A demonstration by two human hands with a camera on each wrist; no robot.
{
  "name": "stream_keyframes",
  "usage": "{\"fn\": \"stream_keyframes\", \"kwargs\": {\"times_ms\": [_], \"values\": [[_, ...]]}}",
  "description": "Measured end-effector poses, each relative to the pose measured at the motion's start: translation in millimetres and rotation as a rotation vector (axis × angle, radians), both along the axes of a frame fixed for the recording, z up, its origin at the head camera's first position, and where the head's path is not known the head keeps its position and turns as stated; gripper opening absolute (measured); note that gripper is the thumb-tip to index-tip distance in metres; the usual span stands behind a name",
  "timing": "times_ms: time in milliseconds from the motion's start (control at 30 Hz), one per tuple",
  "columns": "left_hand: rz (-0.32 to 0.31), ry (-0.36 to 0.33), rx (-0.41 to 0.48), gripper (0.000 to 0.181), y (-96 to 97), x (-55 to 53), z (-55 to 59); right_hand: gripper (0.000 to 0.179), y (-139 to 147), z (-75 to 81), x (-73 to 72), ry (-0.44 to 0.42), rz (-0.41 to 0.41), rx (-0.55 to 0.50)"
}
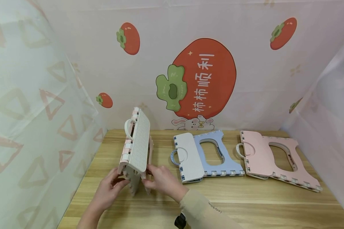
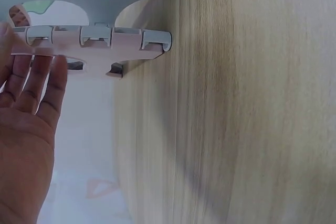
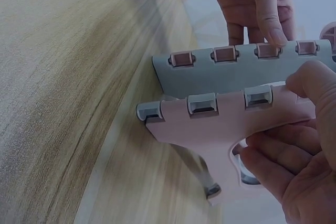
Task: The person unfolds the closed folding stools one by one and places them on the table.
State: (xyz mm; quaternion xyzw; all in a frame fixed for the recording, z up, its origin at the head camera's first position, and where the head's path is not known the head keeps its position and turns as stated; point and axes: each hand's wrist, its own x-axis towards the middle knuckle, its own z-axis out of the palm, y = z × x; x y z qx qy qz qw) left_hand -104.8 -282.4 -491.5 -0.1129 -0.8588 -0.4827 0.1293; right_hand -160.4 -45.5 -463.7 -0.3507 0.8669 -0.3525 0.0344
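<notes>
A pink and white folding step stool stands partly folded at the table's left, its textured white top and loop handle uppermost. Below the top, its two leg panels stand a short way apart. My left hand grips the near left edge, with the thumb on the grey-white panel in the right wrist view. On the other side my right hand holds the pink panel, thumb over its hinged edge and fingers behind it. Left-hand fingers reach behind a pink hinged edge.
A blue and white folding stool lies folded flat mid-table, its cutout facing up. To its right lies a flat pink one. A printed cloth hangs behind the wooden table and along both sides.
</notes>
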Motion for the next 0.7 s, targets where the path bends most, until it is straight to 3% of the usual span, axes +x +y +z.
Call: {"fn": "stream_keyframes", "kwargs": {"times_ms": [333,700], "values": [[0.025,0.075,-0.075,0.038,-6.4,-0.1,0.1,0.033,0,0.4,-0.1,0.007,-0.016,0.006],[0.049,0.059,-0.096,0.041,-10.9,0.5,-0.1,0.030,0,0.0,-0.1,0.040,-0.024,0.008]]}}
